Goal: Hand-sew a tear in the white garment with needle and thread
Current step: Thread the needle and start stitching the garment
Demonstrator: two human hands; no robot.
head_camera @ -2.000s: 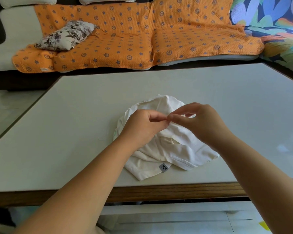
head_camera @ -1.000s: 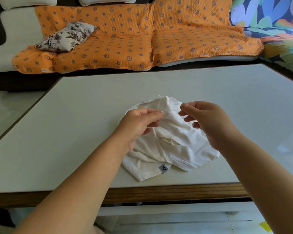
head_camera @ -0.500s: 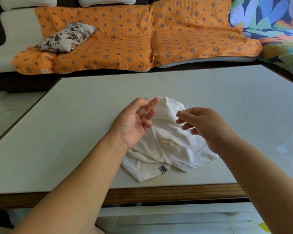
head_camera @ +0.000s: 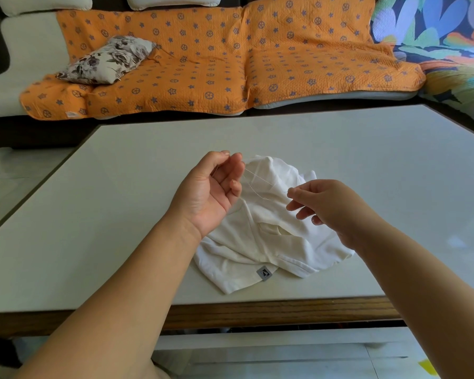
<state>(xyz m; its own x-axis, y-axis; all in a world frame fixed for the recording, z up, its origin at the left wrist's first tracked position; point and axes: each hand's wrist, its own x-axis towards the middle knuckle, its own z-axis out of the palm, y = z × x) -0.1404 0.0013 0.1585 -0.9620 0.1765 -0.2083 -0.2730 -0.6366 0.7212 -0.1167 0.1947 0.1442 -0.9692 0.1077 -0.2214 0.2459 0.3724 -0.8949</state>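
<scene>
now left hand (head_camera: 211, 195) half-open, thread (head_camera: 260, 179) pinched; right hand (head_camera: 323, 206) pinching thread

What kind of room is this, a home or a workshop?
Most likely a home living room: a sofa with an orange cover and a flowered cushion stands behind the low table.

Bright daylight, right-side glare, wide-angle warp
</scene>
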